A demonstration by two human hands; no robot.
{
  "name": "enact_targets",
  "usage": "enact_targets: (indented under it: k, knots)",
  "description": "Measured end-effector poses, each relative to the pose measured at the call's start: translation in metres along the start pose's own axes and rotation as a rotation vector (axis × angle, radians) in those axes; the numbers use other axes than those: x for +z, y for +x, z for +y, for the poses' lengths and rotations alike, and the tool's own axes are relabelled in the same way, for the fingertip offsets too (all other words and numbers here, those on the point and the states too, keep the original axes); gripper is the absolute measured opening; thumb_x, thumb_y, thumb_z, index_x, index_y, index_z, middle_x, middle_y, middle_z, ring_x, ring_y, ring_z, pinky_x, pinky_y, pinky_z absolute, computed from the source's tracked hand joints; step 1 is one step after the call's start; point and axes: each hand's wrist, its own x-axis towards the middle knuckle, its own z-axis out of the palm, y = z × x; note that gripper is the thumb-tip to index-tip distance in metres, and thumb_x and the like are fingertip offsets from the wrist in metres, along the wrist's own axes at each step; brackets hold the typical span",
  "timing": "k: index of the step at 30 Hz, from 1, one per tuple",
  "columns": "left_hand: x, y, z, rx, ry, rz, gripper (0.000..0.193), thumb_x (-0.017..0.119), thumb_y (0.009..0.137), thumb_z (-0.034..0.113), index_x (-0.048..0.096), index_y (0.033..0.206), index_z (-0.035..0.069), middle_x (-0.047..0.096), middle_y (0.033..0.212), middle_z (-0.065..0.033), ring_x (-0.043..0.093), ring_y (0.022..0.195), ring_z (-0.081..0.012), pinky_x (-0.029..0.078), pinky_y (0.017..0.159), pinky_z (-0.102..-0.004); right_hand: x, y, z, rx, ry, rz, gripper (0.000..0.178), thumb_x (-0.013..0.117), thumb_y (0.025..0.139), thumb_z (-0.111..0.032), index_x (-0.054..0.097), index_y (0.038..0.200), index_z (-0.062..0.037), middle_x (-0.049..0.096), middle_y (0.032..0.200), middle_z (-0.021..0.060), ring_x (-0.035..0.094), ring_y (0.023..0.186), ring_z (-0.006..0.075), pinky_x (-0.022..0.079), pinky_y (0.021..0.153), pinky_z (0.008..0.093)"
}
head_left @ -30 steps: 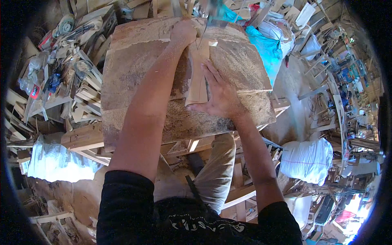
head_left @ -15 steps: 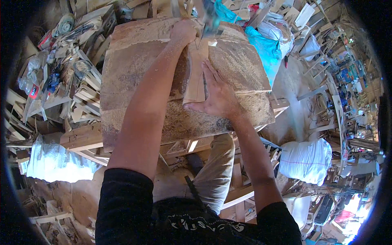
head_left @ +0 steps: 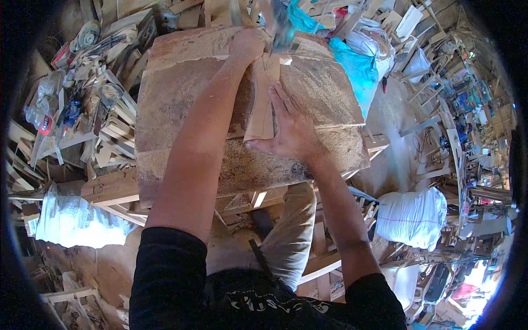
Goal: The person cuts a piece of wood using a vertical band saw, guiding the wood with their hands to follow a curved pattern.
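A flat, curved wooden piece (head_left: 262,110) with pencil lines lies lengthwise on a sawdust-covered wooden worktop (head_left: 192,93). My left hand (head_left: 246,45) is closed at the far left edge of the piece, its fingertips largely hidden. Against the right edge and near end rests my right hand (head_left: 291,124), thumb and fingers spread wide. Just beyond the far end of the wood stands a blurred greenish-grey machine part (head_left: 283,34); a thin dark line, perhaps a blade, runs down to the wood there.
Wood offcuts (head_left: 118,129) and a plastic bottle (head_left: 41,118) are heaped at left. Turquoise sheeting (head_left: 355,63) hangs by the worktop's right corner. White sacks stand low on the right (head_left: 412,217) and left (head_left: 77,214). More wood and clutter line the far right.
The near end of the wooden piece has shifted slightly left, and my right hand has moved with it. My left hand stays nearly in place.
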Motion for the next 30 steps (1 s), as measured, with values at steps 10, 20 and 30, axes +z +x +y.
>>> enact_targets:
  k: [10,20,30]
  knots:
    - [-0.006,-0.005,0.0,0.007,0.074,-0.011,0.034,0.059,0.09,0.016,0.074,0.116,0.001,0.072,0.12,-0.022,0.07,0.113,-0.0382,0.057,0.094,-0.0486,0.006,0.003,0.003,-0.004,-0.014,0.014,0.127,0.08,0.068,-0.075,0.033,0.153,0.0073,0.036,0.16,0.028,0.041,0.143,0.0496,0.037,0.119,0.0534]
    - [-0.005,0.01,-0.039,0.05,0.111,0.096,0.035,0.058,0.089,0.017,0.074,0.117,0.002,0.071,0.12,-0.0236,0.069,0.114,-0.0404,0.055,0.099,-0.0481,0.007,0.014,-0.013,-0.022,-0.001,0.002,0.129,0.078,0.066,-0.078,0.034,0.153,0.0072,0.036,0.16,0.027,0.042,0.142,0.05,0.038,0.118,0.0529]
    - [-0.012,0.01,-0.05,0.017,0.028,0.167,0.033,0.059,0.087,0.018,0.075,0.109,-0.001,0.072,0.117,-0.0236,0.07,0.11,-0.0384,0.056,0.094,-0.0493,0.009,0.021,-0.017,-0.075,0.05,0.048,0.131,0.086,0.065,-0.07,0.03,0.155,0.0067,0.036,0.159,0.0291,0.041,0.144,0.048,0.031,0.122,0.0536]
